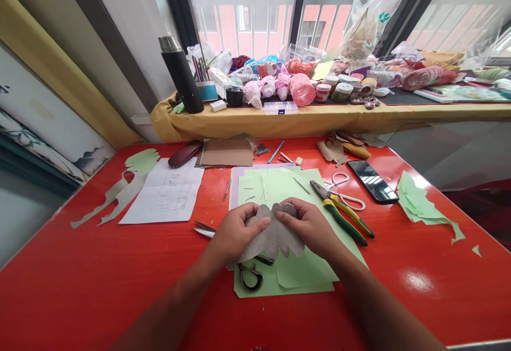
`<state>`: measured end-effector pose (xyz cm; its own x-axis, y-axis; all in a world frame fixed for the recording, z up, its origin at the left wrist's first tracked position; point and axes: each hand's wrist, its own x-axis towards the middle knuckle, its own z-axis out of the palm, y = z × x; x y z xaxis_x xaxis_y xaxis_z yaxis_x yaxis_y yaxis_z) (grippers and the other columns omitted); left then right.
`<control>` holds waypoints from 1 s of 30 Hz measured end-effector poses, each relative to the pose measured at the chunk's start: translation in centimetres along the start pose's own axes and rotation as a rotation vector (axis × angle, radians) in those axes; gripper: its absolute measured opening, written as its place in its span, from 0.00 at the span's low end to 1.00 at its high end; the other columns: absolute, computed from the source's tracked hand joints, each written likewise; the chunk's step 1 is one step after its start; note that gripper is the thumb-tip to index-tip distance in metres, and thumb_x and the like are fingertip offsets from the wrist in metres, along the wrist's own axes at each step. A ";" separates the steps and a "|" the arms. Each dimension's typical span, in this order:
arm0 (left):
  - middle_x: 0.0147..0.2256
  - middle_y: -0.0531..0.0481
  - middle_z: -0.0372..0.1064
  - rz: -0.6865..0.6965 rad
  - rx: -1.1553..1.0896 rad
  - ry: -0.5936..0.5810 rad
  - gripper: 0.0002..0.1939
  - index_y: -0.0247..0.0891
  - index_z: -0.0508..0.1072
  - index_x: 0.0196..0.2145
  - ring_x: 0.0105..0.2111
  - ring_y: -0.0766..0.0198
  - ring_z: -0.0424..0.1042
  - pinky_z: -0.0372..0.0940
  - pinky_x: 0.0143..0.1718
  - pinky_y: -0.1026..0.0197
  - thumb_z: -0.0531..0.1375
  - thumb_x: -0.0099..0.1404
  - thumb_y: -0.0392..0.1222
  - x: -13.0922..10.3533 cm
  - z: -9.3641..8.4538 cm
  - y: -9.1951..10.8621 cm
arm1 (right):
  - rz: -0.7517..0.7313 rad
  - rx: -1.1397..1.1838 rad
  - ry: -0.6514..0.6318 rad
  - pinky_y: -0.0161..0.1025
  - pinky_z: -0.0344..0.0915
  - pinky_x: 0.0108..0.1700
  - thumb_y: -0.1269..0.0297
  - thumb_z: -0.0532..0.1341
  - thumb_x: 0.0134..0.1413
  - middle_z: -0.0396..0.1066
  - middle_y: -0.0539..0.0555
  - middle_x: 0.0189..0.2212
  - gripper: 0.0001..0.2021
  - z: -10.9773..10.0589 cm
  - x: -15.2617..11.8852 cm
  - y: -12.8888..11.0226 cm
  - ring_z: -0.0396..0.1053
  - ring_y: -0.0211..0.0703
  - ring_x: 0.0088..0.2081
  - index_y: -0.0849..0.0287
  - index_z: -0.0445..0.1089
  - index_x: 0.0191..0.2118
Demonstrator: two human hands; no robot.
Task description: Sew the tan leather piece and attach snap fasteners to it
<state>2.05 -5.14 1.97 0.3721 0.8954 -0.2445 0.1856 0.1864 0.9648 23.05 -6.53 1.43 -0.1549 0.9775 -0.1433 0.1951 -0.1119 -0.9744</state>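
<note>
A grey cut-out piece (275, 236) with a scalloped edge is held up between both hands, above sheets of light green paper (307, 271). My left hand (239, 231) pinches its left side, thumb on top. On the right side, my right hand (307, 223) grips it the same way, thumb near the rounded upper lobes. Black-handled scissors (250, 277) lie partly hidden under the piece, close to my left hand. Pliers with green and yellow handles (345, 215) rest just right of my right hand, beside white-handled scissors (347, 197).
On the red table (120, 287) are a drawn-on white sheet (163, 194), a dark red case (186, 153), brown card (227, 152), a phone (373, 182) and green scraps (423, 202). Behind, the sill holds a black flask (181, 77), jars and yarn.
</note>
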 end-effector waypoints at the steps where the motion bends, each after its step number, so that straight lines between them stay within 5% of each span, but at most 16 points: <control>1: 0.33 0.52 0.74 -0.009 0.036 -0.001 0.18 0.38 0.75 0.39 0.32 0.61 0.69 0.63 0.32 0.63 0.66 0.63 0.56 0.0 0.0 0.0 | 0.006 0.005 -0.009 0.35 0.59 0.28 0.49 0.67 0.59 0.67 0.49 0.28 0.15 0.0 0.0 0.1 0.62 0.41 0.29 0.57 0.74 0.38; 6: 0.25 0.56 0.65 -0.027 0.183 0.077 0.17 0.39 0.71 0.30 0.25 0.66 0.62 0.56 0.26 0.64 0.64 0.64 0.55 -0.3 0.1 0.2 | 0.014 0.002 -0.052 0.35 0.60 0.28 0.48 0.66 0.61 0.68 0.49 0.28 0.15 -0.1 0.0 0.1 0.63 0.41 0.30 0.57 0.73 0.38; 15: 0.31 0.52 0.75 -0.027 -0.023 0.065 0.16 0.38 0.77 0.38 0.28 0.62 0.70 0.63 0.28 0.63 0.66 0.62 0.55 -0.2 0.2 0.4 | -0.002 0.089 -0.042 0.36 0.61 0.29 0.44 0.66 0.60 0.67 0.50 0.29 0.19 0.0 -0.2 -0.3 0.64 0.41 0.30 0.57 0.71 0.37; 30: 0.30 0.54 0.74 -0.013 0.049 0.091 0.12 0.40 0.74 0.36 0.29 0.62 0.71 0.63 0.29 0.63 0.64 0.64 0.51 -0.3 0.7 0.0 | -0.010 -0.053 0.003 0.37 0.59 0.30 0.49 0.65 0.60 0.67 0.49 0.28 0.14 0.6 -0.2 -0.3 0.61 0.42 0.30 0.56 0.72 0.36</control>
<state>2.52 -5.73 1.94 0.2853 0.9266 -0.2448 0.2347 0.1801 0.9552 22.45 -6.76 1.68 -0.1540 0.9790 -0.1334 0.2445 -0.0930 -0.9652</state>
